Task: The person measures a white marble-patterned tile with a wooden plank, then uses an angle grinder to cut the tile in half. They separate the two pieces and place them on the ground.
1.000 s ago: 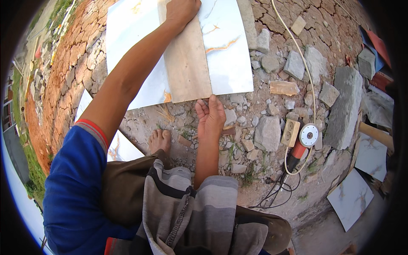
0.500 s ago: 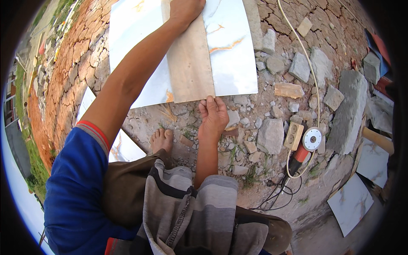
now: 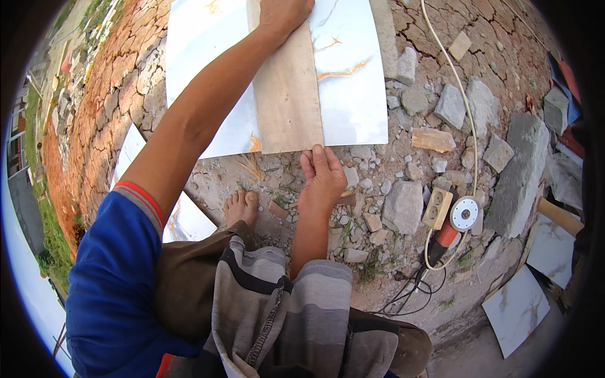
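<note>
A large white tile point(image 3: 353, 107) with grey and orange veins lies in front of me at the top of the view. Across its face runs a long, flat wooden board point(image 3: 287, 107), its near end about level with the tile's near edge. My left hand point(image 3: 287, 16) rests on the board's far part, its fingers mostly cut off by the picture's upper edge. At the board's near right corner, my right hand point(image 3: 322, 176) pinches the edge, thumb uppermost.
An angle grinder point(image 3: 449, 230) with a round disc lies at the right beside a socket block point(image 3: 437, 208) and its pale cable point(image 3: 463, 94). Broken stones point(image 3: 403, 206) and a concrete slab point(image 3: 520, 173) surround them. Another tile point(image 3: 517, 310) lies lower right. My bare foot point(image 3: 241, 208) stands near the tile.
The view has shifted slightly, so the tile, board and ground appear a little lower and farther right. Both hands keep their places on the board.
</note>
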Motion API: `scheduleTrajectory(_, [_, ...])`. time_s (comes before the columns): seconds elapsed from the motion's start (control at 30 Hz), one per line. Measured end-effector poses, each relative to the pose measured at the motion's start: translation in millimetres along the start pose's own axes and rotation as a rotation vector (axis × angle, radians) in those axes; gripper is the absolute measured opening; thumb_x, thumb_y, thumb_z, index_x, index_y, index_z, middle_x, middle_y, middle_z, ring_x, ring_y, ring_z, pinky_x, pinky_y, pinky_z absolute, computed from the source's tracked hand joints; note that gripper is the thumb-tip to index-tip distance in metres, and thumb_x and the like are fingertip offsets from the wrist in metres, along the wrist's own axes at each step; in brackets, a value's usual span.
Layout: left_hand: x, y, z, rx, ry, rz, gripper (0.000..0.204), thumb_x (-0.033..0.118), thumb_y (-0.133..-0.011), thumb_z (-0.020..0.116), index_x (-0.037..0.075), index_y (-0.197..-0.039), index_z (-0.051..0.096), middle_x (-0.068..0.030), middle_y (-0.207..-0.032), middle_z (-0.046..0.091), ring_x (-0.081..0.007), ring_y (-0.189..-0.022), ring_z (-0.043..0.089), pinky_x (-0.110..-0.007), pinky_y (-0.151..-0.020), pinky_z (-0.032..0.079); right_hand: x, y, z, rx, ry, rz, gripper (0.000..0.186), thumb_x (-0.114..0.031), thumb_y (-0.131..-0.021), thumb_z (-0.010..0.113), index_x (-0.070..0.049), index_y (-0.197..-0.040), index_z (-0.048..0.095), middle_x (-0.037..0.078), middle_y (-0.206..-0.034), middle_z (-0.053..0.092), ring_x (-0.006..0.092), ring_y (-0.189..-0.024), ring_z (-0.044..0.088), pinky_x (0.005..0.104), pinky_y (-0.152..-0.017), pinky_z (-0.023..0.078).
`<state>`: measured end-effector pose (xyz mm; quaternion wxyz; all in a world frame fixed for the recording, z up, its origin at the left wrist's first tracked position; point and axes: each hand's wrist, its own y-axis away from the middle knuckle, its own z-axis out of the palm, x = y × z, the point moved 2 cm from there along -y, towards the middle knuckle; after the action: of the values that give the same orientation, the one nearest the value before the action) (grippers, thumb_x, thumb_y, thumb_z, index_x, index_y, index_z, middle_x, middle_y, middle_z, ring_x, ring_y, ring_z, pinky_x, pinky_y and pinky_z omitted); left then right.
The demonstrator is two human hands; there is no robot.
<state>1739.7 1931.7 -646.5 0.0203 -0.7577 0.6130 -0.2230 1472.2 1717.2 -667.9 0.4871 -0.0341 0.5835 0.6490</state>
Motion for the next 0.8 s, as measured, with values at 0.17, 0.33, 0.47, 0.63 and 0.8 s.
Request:
scheduleTrajectory(0.17, [0,1,1,0.006,0.0,0.0,0.03,0.031,-0.098,0.054,0.009,-0.108,0.071,-0.0099,-0.107,0.073,-0.0308,-0.096,0.07,-0.044,-0.084,0.055,-4,-1,-2,-0.009,0.012,0.031,0.03,-0.005,-0.096,0.074,0.011,-0.118,0.063,0.012,-0.098,0.071,0.0176,-0.086,0.072,0.0277,-0.078,0.065])
scheduleTrajectory(0.33, [-5,0,6,0.012,0.0,-0.001,0.028,0.028,-0.098,0.053,0.009,-0.109,0.071,-0.0096,-0.109,0.073,-0.0311,-0.099,0.07,-0.044,-0.085,0.055,-2,-3,-5,-0.019,0.015,0.04,0.028,-0.006,-0.097,0.073,0.009,-0.117,0.063,0.011,-0.099,0.07,0.0174,-0.087,0.072,0.0276,-0.078,0.065])
scheduleTrajectory(0.47, [-7,-1,7,0.018,-0.01,-0.021,0.028,0.027,-0.098,0.053,0.009,-0.11,0.071,-0.0093,-0.111,0.074,-0.0313,-0.1,0.07,-0.044,-0.087,0.056,2,-5,-7,-0.025,0.022,0.047,0.027,-0.008,-0.097,0.074,0.007,-0.116,0.063,0.011,-0.099,0.07,0.0167,-0.087,0.071,0.0274,-0.078,0.064])
scheduleTrajectory(0.63, [-8,-2,7,-0.002,0.076,-0.107,0.029,0.026,-0.101,0.049,0.008,-0.115,0.066,-0.0126,-0.113,0.073,-0.0331,-0.102,0.069,-0.044,-0.088,0.054,-2,-6,-8,-0.046,0.05,0.055,0.022,-0.009,-0.097,0.073,0.003,-0.113,0.064,0.009,-0.099,0.07,0.0156,-0.087,0.071,0.0266,-0.078,0.064])
scheduleTrajectory(0.8, [-15,-3,3,0.108,0.281,-0.204,0.03,0.022,-0.102,0.048,0.008,-0.124,0.062,-0.0144,-0.115,0.072,-0.0333,-0.107,0.067,-0.046,-0.095,0.05,-7,-8,-9,-0.087,0.097,0.086,0.019,-0.01,-0.098,0.073,0.001,-0.11,0.065,0.008,-0.097,0.071,0.0153,-0.087,0.072,0.0253,-0.078,0.064])
